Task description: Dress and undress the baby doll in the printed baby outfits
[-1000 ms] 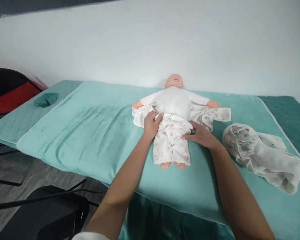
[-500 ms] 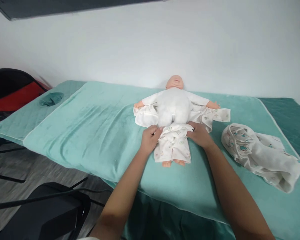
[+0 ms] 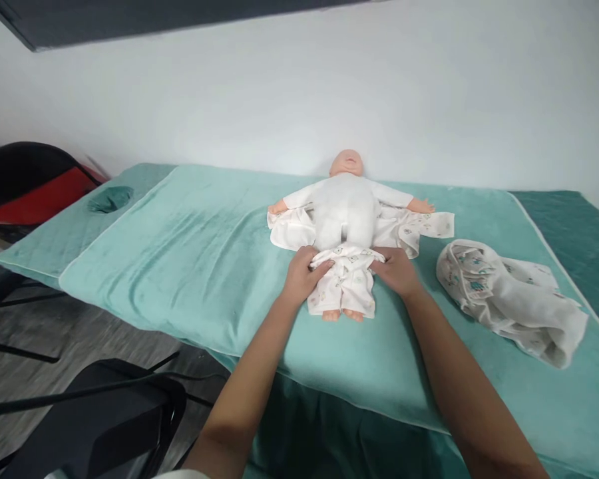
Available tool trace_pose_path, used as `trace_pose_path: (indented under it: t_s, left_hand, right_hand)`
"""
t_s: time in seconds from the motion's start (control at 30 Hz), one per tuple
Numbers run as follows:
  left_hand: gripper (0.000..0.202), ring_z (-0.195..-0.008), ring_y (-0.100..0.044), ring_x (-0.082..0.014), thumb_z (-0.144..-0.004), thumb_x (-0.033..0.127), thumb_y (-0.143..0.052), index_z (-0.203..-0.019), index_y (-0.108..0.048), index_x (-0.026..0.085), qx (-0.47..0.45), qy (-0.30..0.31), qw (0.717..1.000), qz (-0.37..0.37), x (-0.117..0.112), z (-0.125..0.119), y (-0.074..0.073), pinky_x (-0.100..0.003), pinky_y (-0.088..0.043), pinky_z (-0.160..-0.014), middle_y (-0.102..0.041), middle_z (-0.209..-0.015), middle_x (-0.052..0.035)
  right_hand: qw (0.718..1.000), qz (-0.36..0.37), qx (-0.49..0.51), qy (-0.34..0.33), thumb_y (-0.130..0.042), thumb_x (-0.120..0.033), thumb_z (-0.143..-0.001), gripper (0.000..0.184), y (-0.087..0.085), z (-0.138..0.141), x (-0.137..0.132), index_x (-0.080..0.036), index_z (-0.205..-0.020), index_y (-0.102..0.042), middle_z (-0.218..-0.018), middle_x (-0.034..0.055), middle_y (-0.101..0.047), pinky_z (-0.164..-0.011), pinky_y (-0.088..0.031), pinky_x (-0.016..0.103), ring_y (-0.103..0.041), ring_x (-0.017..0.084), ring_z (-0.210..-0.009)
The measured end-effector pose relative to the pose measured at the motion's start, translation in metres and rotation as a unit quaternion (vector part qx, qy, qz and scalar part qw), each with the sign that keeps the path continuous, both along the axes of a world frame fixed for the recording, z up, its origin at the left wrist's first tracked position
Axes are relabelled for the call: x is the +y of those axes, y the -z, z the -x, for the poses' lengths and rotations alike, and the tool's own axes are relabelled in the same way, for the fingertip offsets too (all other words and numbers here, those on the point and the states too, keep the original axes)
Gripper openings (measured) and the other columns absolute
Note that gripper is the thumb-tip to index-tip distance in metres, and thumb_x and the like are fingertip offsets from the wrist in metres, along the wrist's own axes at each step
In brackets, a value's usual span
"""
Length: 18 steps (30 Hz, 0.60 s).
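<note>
A baby doll (image 3: 347,209) with a white cloth body lies on its back on a teal towel (image 3: 190,253), arms spread, head toward the wall. An opened printed shirt (image 3: 419,229) is spread under it. Printed white trousers (image 3: 347,286) cover its legs, bunched low below the hips, with the bare feet showing at the cuffs. My left hand (image 3: 302,276) is closed on the left side of the trousers' waistband. On the waistband's right side, my right hand (image 3: 394,269) grips the cloth.
A crumpled printed cloth (image 3: 509,299) lies on the towel at the right. The towel covers a padded table with a face hole (image 3: 110,198) at its left end. Black chairs (image 3: 80,419) stand at the lower left and far left. A white wall runs behind.
Both hands have drawn the trousers' waistband down from the doll's waist toward its feet, baring more of the white body. The view has shifted slightly.
</note>
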<state>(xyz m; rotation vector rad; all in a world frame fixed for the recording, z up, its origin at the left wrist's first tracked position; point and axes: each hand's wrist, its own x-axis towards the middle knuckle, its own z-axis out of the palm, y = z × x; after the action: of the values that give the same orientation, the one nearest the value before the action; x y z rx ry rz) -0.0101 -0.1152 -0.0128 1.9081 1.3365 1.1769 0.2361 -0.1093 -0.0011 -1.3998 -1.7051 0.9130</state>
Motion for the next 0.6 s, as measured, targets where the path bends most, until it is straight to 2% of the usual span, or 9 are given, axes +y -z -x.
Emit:
trace_pose_path:
  t_s: [0.13, 0.23, 0.33, 0.4, 0.47, 0.53, 0.6]
  left_hand:
    - [0.032, -0.075, -0.048, -0.0161, -0.091, 0.044, -0.064, -0.074, -0.051, 0.021, 0.001, -0.002, 1.000, -0.005, 0.002, 0.000, 0.001, -0.032, -0.038, -0.071, -0.051, -0.076, 0.0003]
    - [0.033, -0.074, -0.048, -0.0159, -0.091, 0.044, -0.064, -0.072, -0.052, 0.020, -0.008, -0.001, 1.000, -0.009, 0.004, 0.000, 0.003, -0.031, -0.038, -0.071, -0.052, -0.075, 0.0003]
    - [0.034, -0.073, -0.049, -0.0158, -0.092, 0.044, -0.063, -0.070, -0.054, 0.020, -0.027, 0.000, 1.000, -0.014, 0.005, 0.000, 0.003, -0.031, -0.038, -0.071, -0.052, -0.073, 0.0004]
    - [0.034, -0.073, -0.049, -0.0157, -0.093, 0.043, -0.062, -0.069, -0.055, 0.020, -0.041, -0.001, 0.999, -0.011, 0.005, 0.000, 0.002, -0.031, -0.038, -0.071, -0.052, -0.071, 0.0006]
    - [0.034, -0.073, -0.049, -0.0156, -0.092, 0.042, -0.063, -0.068, -0.055, 0.020, -0.055, -0.002, 0.998, -0.004, 0.004, -0.001, 0.000, -0.031, -0.038, -0.071, -0.052, -0.071, 0.0007]
    - [0.031, -0.073, -0.050, -0.0154, -0.091, 0.041, -0.064, -0.069, -0.057, 0.020, -0.070, 0.000, 0.998, 0.003, 0.003, 0.000, -0.001, -0.031, -0.039, -0.072, -0.053, -0.072, 0.0007]
    - [0.028, -0.074, -0.050, -0.0153, -0.092, 0.040, -0.063, -0.072, -0.059, 0.020, -0.085, 0.005, 0.996, 0.009, 0.002, 0.000, -0.001, -0.030, -0.040, -0.072, -0.055, -0.074, 0.0005]
  right_hand:
    - [0.999, 0.010, 0.012, -0.039, -0.062, -0.050, -0.080, 0.041, 0.002, 0.002, -0.024, -0.017, -0.061, -0.048, -0.059, -0.0016, -0.040, -0.058, -0.028, 0.025, -0.037, 0.013, -0.063]
    - [0.998, -0.013, -0.002, -0.062, -0.063, -0.052, -0.085, 0.041, 0.000, 0.003, -0.037, -0.016, -0.067, -0.053, -0.065, -0.0006, -0.048, -0.061, -0.032, 0.026, -0.042, 0.014, -0.065]
    - [0.994, -0.007, 0.000, -0.106, -0.066, -0.055, -0.086, 0.040, -0.002, 0.003, -0.043, -0.016, -0.091, -0.066, -0.087, 0.0035, -0.064, -0.073, -0.043, 0.030, -0.055, 0.021, -0.080]
    - [0.992, -0.005, -0.001, -0.129, -0.075, -0.059, -0.079, 0.055, -0.002, 0.003, -0.049, -0.017, -0.113, -0.065, -0.111, 0.0078, -0.066, -0.087, -0.047, 0.037, -0.059, 0.027, -0.099]
    - [0.991, -0.025, -0.020, -0.133, -0.085, -0.062, -0.067, 0.081, 0.001, 0.004, -0.056, -0.018, -0.129, -0.057, -0.128, 0.0112, -0.060, -0.100, -0.045, 0.044, -0.056, 0.033, -0.115]
    - [0.990, -0.054, -0.050, -0.122, -0.091, -0.063, -0.058, 0.099, 0.005, 0.006, -0.065, -0.020, -0.137, -0.050, -0.136, 0.0128, -0.055, -0.107, -0.041, 0.049, -0.051, 0.037, -0.124]
    - [0.989, -0.077, -0.081, -0.101, -0.093, -0.062, -0.057, 0.101, 0.009, 0.009, -0.073, -0.022, -0.138, -0.048, -0.134, 0.0137, -0.055, -0.107, -0.041, 0.052, -0.051, 0.039, -0.124]
